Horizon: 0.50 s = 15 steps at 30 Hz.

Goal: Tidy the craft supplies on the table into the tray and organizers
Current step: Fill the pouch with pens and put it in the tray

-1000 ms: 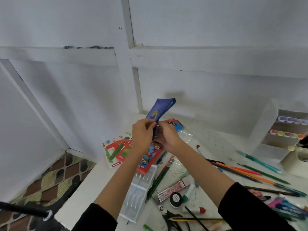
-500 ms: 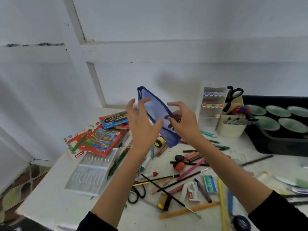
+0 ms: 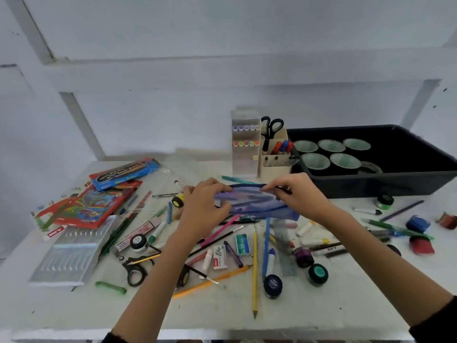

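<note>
Over the middle of the worktop (image 3: 74,305) both hands hold a blue mesh pouch (image 3: 254,203), stretched out flat from left to right. The left hand (image 3: 205,206) grips its left end, fingers (image 3: 210,185) curled over the top edge. The right hand (image 3: 299,196) pinches the top edge near the right end, fingers (image 3: 277,183) bent tight on the dark rim. Whether the pouch rests on the pens beneath it or hangs just above them cannot be told.

At the back right corner stands a black tray (image 3: 395,134) with five pale green cups (image 3: 315,160) inside. Touching its left wall is a cream holder (image 3: 273,165) with black scissors (image 3: 270,127) and markers upright in it. Just left of that is a white organizer (image 3: 244,157) with two rows of marker caps.

Toward the left edge lie two paint boxes (image 3: 91,206), one blue on one red, and a clear plastic insert (image 3: 71,253) nearer the front. Pens, brushes and crayons are scattered across the centre. A yellow pencil (image 3: 254,273) points at the front edge, with two small pots (image 3: 272,285) right of it.
</note>
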{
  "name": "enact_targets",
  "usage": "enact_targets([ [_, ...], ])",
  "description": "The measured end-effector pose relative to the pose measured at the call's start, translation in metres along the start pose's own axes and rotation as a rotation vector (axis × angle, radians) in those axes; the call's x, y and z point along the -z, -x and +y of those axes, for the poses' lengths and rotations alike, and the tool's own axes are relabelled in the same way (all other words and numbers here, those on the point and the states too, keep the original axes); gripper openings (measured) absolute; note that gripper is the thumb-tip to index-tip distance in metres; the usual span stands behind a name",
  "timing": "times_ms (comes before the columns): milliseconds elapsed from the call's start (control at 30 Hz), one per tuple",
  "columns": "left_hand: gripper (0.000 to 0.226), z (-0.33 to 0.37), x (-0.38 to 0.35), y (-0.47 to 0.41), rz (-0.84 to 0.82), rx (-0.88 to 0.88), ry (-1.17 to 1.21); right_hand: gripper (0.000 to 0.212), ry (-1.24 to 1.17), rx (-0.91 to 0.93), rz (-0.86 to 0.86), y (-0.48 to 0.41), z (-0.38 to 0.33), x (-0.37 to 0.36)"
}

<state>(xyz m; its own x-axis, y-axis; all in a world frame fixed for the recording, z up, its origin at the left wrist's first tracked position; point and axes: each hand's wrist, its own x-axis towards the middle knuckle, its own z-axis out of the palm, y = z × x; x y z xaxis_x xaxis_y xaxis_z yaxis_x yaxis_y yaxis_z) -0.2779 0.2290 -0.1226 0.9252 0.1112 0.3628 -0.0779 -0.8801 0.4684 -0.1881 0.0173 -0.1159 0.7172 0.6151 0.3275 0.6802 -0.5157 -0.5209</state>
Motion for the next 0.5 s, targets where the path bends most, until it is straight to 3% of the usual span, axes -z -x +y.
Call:
enact_targets([
  [167,0.043,0.013,-0.020,0.016,-0.095,-0.003,0.142,0.046,-0.010,-0.149,-0.033,0.028,0.031,0.011],
  [333,0.050,0.023,-0.036,0.023,-0.227,0.022,0.275,0.037,-0.187,-0.213,-0.103,0.049,0.046,0.025],
  [433,0.047,0.023,-0.039,0.019,-0.159,0.045,0.273,0.024,-0.388,-0.309,0.030,0.060,0.058,0.041],
  [500,0.044,0.020,-0.036,0.015,-0.116,0.074,0.262,0.022,-0.350,-0.370,0.154,0.066,0.071,0.055],
])
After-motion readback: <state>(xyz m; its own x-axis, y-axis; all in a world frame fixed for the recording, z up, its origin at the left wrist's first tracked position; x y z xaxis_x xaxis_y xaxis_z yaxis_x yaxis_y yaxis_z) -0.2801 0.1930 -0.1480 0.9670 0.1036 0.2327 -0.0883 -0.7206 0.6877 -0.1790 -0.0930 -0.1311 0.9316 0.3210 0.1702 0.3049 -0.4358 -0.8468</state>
